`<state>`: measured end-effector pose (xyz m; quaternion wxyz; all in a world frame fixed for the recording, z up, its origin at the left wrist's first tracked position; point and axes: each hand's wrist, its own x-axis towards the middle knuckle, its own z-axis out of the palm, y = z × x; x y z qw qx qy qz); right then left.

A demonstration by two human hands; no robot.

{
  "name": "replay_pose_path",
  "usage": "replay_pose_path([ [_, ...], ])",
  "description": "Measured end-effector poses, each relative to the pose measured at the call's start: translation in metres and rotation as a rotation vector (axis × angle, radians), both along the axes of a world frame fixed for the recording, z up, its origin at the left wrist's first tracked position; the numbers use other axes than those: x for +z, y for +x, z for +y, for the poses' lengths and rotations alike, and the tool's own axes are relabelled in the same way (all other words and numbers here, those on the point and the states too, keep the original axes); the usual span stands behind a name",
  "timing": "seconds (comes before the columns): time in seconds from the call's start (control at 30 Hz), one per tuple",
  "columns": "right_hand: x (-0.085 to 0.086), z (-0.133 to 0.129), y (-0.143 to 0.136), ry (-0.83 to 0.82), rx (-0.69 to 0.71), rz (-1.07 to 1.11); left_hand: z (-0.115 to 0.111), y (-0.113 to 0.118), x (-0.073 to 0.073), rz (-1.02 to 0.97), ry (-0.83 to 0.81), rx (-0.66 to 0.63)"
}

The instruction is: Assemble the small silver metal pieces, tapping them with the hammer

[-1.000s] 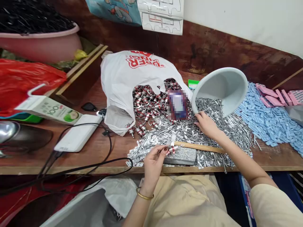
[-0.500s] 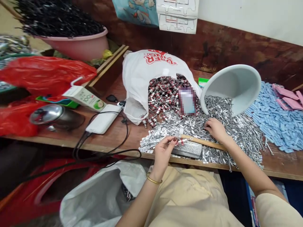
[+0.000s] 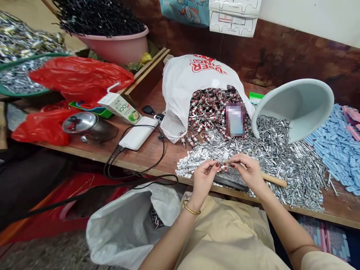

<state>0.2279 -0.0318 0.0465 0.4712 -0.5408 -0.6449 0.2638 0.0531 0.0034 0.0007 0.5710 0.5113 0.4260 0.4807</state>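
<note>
My left hand [image 3: 204,178] pinches a small red-and-silver cylindrical metal part [image 3: 224,167] between thumb and fingers. My right hand [image 3: 249,172] is closed at the part's other end, its fingertips pinched there; whether they also hold a smaller piece is too fine to make out. Both hands are just above a flat metal block [image 3: 232,183] near the table's front edge. A hammer with a wooden handle [image 3: 275,179] lies behind and under my right hand. Around them spreads a pile of small silver metal strips and pins [image 3: 292,172].
Behind the hands, a white plastic bag [image 3: 180,78] spills many red-and-silver parts [image 3: 206,108]. A grey tub [image 3: 312,108] lies tipped over the pile. Blue pieces [image 3: 332,135] are heaped at right. A power bank [image 3: 139,133], cable, juice carton [image 3: 120,107] and metal cup [image 3: 92,127] stand left.
My right hand has come left from the metal pile to meet the part in my left hand. The left hand keeps its pinch. The camera view has shifted a little left.
</note>
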Motion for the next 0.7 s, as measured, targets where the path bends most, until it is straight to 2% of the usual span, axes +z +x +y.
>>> replay_pose_path([
  [0.27, -0.011, 0.001, -0.012, 0.062, -0.041, -0.191, -0.001, -0.002, 0.004, 0.052, 0.147, 0.005],
  [0.47, -0.011, 0.001, -0.009, 0.037, -0.020, -0.308, -0.006, -0.008, 0.003, 0.066, 0.108, -0.012],
  [0.57, -0.010, 0.000, -0.006, -0.058, -0.037, -0.129, -0.007, -0.016, 0.002, 0.062, 0.049, -0.006],
  [0.7, -0.014, 0.001, -0.014, -0.244, -0.002, 0.381, -0.007, -0.026, -0.002, 0.030, -0.012, 0.043],
])
